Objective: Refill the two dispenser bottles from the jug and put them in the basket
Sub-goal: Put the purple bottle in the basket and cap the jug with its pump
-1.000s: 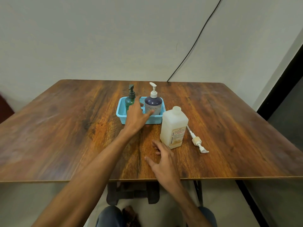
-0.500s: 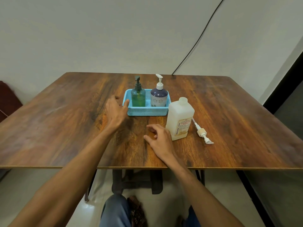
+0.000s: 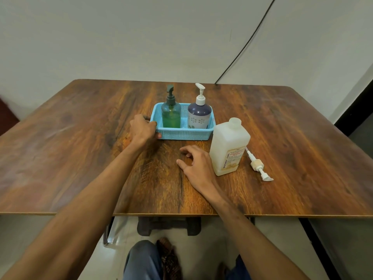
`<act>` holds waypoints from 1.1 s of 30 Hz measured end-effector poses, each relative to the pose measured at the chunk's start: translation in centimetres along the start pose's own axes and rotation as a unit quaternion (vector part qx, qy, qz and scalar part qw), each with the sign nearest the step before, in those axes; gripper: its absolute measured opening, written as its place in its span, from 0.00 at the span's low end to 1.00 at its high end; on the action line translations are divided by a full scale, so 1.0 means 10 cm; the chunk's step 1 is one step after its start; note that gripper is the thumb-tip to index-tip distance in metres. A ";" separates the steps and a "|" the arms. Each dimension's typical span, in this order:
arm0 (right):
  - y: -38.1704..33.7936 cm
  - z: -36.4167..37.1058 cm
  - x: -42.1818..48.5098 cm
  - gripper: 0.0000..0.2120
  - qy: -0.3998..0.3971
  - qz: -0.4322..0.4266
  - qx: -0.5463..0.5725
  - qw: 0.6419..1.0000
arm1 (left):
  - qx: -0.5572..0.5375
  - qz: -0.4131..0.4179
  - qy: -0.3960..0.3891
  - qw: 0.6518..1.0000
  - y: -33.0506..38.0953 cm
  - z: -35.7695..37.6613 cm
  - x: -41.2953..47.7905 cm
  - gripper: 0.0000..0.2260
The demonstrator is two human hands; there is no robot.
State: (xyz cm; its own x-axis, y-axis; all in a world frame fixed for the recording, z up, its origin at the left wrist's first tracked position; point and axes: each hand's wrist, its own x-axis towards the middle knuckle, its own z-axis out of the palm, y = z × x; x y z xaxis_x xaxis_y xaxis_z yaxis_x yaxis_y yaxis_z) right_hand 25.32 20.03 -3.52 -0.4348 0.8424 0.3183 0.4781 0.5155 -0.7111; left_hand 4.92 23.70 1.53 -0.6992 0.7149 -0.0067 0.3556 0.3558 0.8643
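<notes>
Gripping the left end of the blue basket [image 3: 182,134], the left hand [image 3: 142,130] curls its fingers over the rim. Inside stand two pump bottles upright — a see-through green bottle [image 3: 171,115] with a dark pump and a purple-and-white bottle [image 3: 199,117] with a flower pattern. The basket sits mid-table, toward the far edge. Just right of it stands the milky jug [image 3: 229,148], uncapped, its pump [image 3: 258,165] lying on the table [image 3: 80,148] beside it. The right hand [image 3: 196,163] rests loosely open and empty, next to the jug.

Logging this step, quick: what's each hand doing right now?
Left hand: closed on the left end of the blue basket.
Right hand: open, holding nothing, resting on the table.
</notes>
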 end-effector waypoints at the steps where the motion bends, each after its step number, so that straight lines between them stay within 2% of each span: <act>1: 0.00 0.00 0.01 0.16 0.003 0.000 0.000 1.000 | -0.003 0.003 0.009 1.000 0.01 0.02 0.00 0.09; 9: 0.01 0.04 0.13 0.17 0.010 0.004 -0.006 1.000 | 0.004 0.017 0.043 0.999 -0.06 0.09 0.24 0.01; 12: 0.01 0.05 0.16 0.17 0.008 0.012 -0.003 1.000 | -0.001 0.029 0.071 0.997 0.01 0.13 0.21 0.12; 14: 0.02 0.05 0.18 0.18 0.004 0.017 -0.004 1.000 | -0.012 0.036 0.091 0.995 0.05 0.15 0.21 0.14; 18: 0.03 0.06 0.22 0.18 0.004 0.019 -0.001 1.000 | -0.005 0.039 0.099 0.994 0.07 0.18 0.34 0.03; 23: 0.04 0.10 0.29 0.18 0.011 0.022 0.001 1.000 | 0.003 0.028 0.098 0.995 0.13 0.20 0.52 0.06; 27: 0.06 0.14 0.36 0.20 0.007 0.033 -0.001 0.999 | -0.002 0.027 0.094 0.995 0.14 0.23 0.65 0.04; 33: 0.10 0.18 0.43 0.20 0.008 0.043 0.008 0.999 | -0.004 0.039 0.093 0.995 0.13 0.30 0.77 0.05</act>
State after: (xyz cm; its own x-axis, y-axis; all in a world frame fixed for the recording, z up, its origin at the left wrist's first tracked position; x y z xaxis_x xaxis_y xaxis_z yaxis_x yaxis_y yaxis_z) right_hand 22.54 23.93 -3.99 -0.3799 0.8863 0.2648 0.5015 0.4379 -0.7462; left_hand 1.87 31.44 1.09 -0.7726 0.6163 0.1524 0.4080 0.2981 0.8629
